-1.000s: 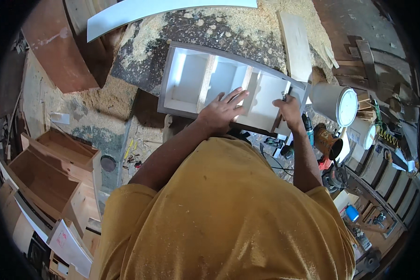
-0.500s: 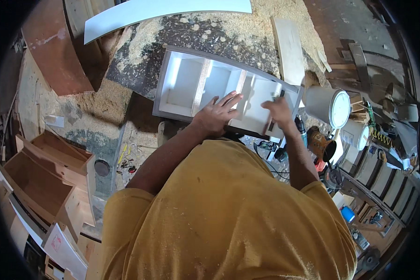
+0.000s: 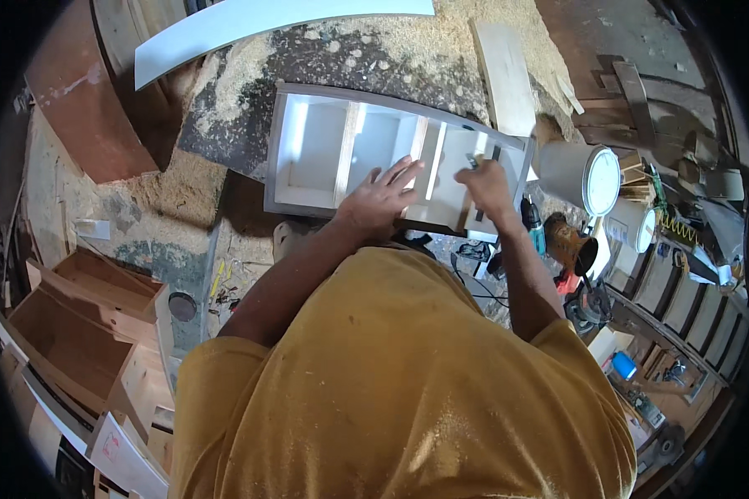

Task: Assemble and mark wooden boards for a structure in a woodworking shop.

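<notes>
Head view shows me the left grip (image 3: pixel 379 201) spread on the box (image 3: pixel 311 156), right grip (image 3: pixel 488 190) closed around a small object (image 3: pixel 474 160).

Box (image 3: pixel 384 137) on the bench (image 3: pixel 245 108), bucket (image 3: pixel 567 176) to its right

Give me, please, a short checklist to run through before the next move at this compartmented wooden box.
1. Left hand placed at the near side of the compartmented wooden box, fingers spread: ok.
2. Right hand firmly gripping its small object: cannot tell; the fingers hide most of it.
3. Work surface swept: not ok; sawdust lies thick beyond the box.
4. Power drill clear of the right forearm: cannot tell; they appear side by side, depth unclear.
5. Black cable clear of both hands: ok.
6. Lid on the larger white bucket: ok.
</notes>
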The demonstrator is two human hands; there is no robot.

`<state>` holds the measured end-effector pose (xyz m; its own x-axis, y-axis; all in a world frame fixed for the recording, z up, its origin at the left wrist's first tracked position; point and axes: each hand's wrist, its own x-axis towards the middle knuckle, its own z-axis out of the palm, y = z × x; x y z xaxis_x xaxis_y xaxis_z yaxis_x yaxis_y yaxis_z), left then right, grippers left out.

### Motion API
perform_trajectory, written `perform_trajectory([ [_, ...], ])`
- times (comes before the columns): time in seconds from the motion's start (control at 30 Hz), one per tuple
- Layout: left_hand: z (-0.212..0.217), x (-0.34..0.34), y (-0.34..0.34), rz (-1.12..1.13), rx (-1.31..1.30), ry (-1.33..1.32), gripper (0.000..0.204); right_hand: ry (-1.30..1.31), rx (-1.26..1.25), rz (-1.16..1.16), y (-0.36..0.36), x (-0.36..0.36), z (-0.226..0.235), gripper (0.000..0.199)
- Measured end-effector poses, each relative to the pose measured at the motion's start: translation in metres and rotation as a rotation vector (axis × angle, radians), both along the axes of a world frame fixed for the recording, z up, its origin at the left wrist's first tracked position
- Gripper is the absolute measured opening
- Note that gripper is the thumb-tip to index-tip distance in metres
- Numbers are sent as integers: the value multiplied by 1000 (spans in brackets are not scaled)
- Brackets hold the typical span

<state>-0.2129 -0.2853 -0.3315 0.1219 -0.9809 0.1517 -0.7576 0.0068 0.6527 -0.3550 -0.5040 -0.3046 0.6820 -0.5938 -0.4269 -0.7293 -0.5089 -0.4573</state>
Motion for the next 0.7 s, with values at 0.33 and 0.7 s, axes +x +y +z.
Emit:
perform_trajectory([
  [0.33, 4, 3, 0, -27, 30, 3, 28, 106, 8, 91, -8, -15, 9, 25],
  [0.7, 3, -1, -1, -57, 80, 12, 34, 75, -43, 145, -9, -4, 31, 16],
])
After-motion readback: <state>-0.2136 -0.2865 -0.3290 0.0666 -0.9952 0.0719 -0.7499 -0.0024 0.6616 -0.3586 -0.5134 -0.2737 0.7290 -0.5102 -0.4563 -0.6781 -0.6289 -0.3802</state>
